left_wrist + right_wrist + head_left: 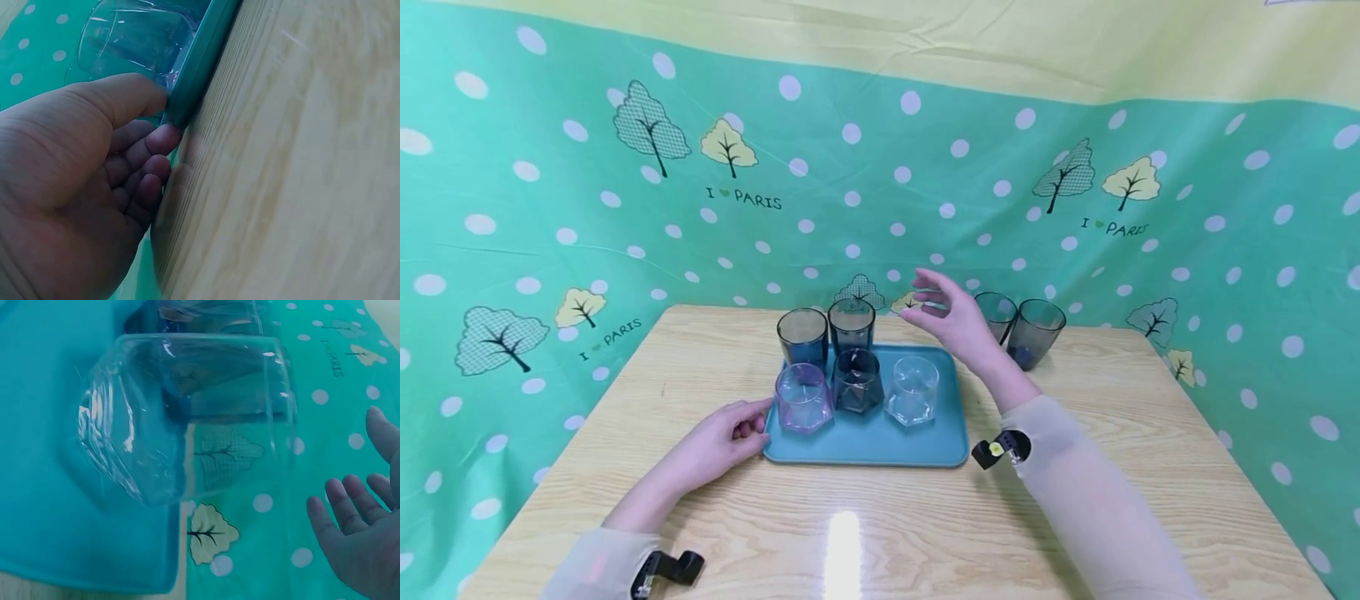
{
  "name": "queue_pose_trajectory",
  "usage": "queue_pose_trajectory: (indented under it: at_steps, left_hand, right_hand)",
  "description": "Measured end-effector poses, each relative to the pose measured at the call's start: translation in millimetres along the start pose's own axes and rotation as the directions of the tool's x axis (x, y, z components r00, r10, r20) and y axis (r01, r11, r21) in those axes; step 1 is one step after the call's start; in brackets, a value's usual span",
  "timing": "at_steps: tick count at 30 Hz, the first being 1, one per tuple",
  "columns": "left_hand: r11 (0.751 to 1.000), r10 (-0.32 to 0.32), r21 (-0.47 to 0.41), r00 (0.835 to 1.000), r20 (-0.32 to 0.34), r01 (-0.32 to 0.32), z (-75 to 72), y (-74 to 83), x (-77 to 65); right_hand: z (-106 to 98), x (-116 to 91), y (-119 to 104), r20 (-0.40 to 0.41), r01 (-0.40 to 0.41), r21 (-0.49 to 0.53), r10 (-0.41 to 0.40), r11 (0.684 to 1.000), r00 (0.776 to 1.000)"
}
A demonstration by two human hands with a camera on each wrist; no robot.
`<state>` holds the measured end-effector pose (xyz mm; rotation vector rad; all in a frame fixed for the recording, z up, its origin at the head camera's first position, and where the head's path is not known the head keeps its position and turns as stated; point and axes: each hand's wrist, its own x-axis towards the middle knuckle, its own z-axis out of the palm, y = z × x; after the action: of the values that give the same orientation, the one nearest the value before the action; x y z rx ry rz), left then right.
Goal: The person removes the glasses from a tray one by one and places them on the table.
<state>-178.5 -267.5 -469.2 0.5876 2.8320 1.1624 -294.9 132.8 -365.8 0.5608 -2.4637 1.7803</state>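
A blue tray [868, 448] lies on the table, its left edge pinched by my left hand [722, 442]. In the left wrist view the thumb [140, 97] is at the rim and the other fingers curl beside and below it. Along the tray's front row stand a purple-tinted glass [803, 402], a dark faceted glass [857, 385] and a clear glass [913, 393]. Behind them are two taller dark glasses [802, 337]. My right hand [955, 321] hangs in the air above the tray's back right corner, fingers spread and holding nothing. The right wrist view shows the clear glass [144, 444] near that hand.
Two tall grey glasses [1036, 333] stand side by side on the wooden table [700, 533], right of the tray; my right hand and forearm partly cover one. A green dotted curtain [880, 167] hangs behind the table's back edge.
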Motion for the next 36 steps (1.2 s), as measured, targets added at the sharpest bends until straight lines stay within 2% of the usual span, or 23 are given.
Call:
queue_pose_trajectory:
  at_steps: [9,14,19,26,36]
  left_hand:
    - [1.0,0.008,0.01,1.0,0.007,-0.008,0.5,2.5,0.1]
    - [1.0,-0.003,-0.003,1.0,0.012,0.003,0.5,2.6,0.4]
    - [1.0,-0.02,-0.013,1.0,0.017,0.02,-0.7,1.9,-0.5]
    - [1.0,-0.017,-0.01,1.0,0.012,0.017,-1.0,2.3,-1.0]
    - [1.0,-0.004,-0.026,1.0,0.006,0.004,-0.1,2.8,-1.2]
  right_hand:
    - [18.6,11.2,4.1,0.069,-0.05,0.048,0.046,0.998,0.997]
    - [28.7,19.9,5.3,0.121,-0.047,0.023,0.043,0.999,0.992]
    - [39.5,23.1,4.4,0.163,-0.076,-0.028,0.079,0.997,0.983]
    - [50.9,26.8,3.9,0.225,-0.062,-0.074,0.078,0.995,0.971]
    - [57.4,28.0,4.3,0.253,-0.084,-0.122,0.113,0.989,0.961]
